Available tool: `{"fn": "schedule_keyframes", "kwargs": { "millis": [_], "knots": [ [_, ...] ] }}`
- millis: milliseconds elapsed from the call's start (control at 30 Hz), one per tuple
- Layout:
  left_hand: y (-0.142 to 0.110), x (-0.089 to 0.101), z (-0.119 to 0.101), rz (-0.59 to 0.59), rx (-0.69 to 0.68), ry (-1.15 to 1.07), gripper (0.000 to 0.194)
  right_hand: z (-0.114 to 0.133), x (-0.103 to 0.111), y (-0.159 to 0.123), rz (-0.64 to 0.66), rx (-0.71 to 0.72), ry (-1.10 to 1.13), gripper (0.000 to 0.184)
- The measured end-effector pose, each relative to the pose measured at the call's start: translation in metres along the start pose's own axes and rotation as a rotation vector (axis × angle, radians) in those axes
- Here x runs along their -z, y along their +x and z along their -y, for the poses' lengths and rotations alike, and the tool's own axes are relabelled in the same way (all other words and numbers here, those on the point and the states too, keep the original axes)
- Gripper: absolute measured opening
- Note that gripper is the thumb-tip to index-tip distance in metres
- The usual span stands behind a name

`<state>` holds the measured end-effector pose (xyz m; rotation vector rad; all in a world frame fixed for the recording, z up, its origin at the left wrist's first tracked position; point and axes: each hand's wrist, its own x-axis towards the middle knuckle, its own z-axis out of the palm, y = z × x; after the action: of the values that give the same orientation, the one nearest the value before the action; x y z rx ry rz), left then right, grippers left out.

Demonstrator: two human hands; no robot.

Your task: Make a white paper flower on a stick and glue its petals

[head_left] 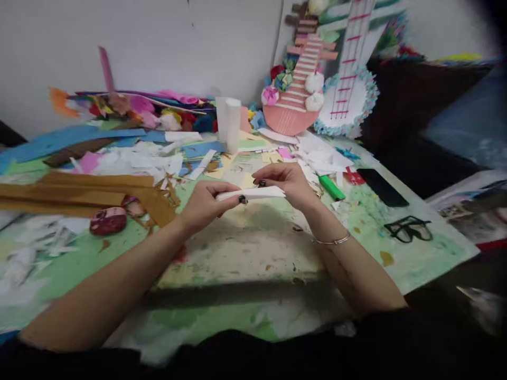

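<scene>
My left hand (208,203) grips one end of a folded white paper strip (257,193), with the thumb pressed on its near face. At the strip's other end is my right hand (287,182), its thumb and fingertips drawn together along the far edge; its lower fingers are partly hidden by the paper. Both hands hold the strip level, just above the paint-stained work board (245,248). Behind them a tall folded white paper piece (228,124) stands upright.
Paper scraps (138,161) and brown paper strips (75,192) lie left, near a dark red lump (108,220). To the right are a green marker-like stick (331,188), a phone (382,187) and glasses (409,229). Paper instrument models (291,113) lean at the back.
</scene>
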<state>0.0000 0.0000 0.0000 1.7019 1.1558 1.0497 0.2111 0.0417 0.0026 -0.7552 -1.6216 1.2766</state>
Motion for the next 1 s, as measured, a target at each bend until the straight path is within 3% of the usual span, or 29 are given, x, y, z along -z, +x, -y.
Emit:
{"fn": "schedule_keyframes", "kwargs": {
  "millis": [167,367,567,800,1000],
  "knots": [
    [0.002,0.004,0.007,0.014,-0.046,-0.094,0.022,0.004,0.002,0.002,-0.024,0.074,-0.139,0.017],
    [0.003,0.005,0.007,0.008,-0.044,-0.195,0.025,0.003,0.0,0.001,0.071,0.001,-0.076,0.011],
    [0.006,0.006,0.007,-0.034,-0.027,-0.209,0.027,-0.004,-0.004,0.001,0.062,-0.035,-0.054,0.008],
    [0.005,0.005,0.004,-0.094,-0.013,-0.198,0.023,-0.013,-0.023,-0.001,0.139,-0.123,0.06,0.023],
    [0.005,0.002,0.007,-0.1,-0.037,-0.129,0.023,-0.02,-0.038,-0.003,0.08,-0.19,0.078,0.023]
  ]
}}
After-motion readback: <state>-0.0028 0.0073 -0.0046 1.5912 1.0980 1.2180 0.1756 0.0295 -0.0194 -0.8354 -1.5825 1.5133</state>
